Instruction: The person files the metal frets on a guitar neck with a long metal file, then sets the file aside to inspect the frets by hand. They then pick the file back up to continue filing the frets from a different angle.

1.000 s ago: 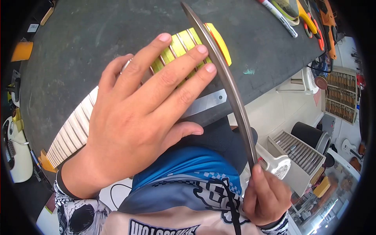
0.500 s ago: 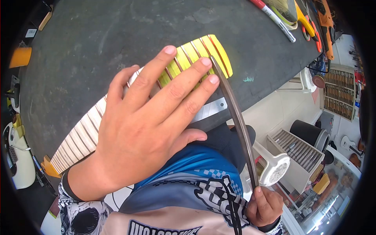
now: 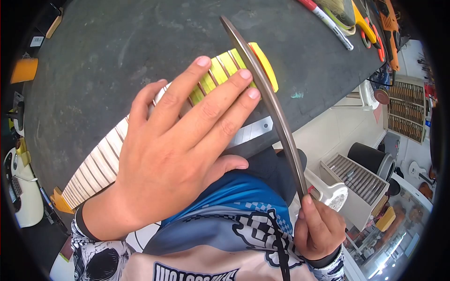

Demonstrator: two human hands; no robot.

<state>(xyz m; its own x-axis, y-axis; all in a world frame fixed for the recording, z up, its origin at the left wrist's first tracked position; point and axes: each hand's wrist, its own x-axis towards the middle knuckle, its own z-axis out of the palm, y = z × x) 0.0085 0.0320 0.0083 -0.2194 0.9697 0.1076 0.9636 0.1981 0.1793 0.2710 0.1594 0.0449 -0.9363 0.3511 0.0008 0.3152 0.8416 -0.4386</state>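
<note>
A guitar neck (image 3: pixel 93 161) lies diagonally on the dark work surface. Its fretboard is pale between the metal frets, bright yellow toward the upper right end. My left hand (image 3: pixel 171 140) lies flat over the middle of it, fingers spread, hiding several frets. In my right hand (image 3: pixel 321 229), at the lower right, is the near end of a long, slim metal file (image 3: pixel 277 110). The file crosses the yellow end close to the last frets, and its tip reaches past the neck's far edge. My left fingertips are right beside it.
A steel ruler (image 3: pixel 253 132) lies by the table's near edge. At the upper right are a red-capped marker (image 3: pixel 330 25) and yellow-handled tools (image 3: pixel 364 23). A white power tool (image 3: pixel 23 187) stands left. Beyond the table are a white stool (image 3: pixel 328 189) and a slotted rack (image 3: pixel 354 178).
The file has slid forward across the yellow end, its tip now beyond the far edge. My right hand has moved up with it. My left hand stays nearly still.
</note>
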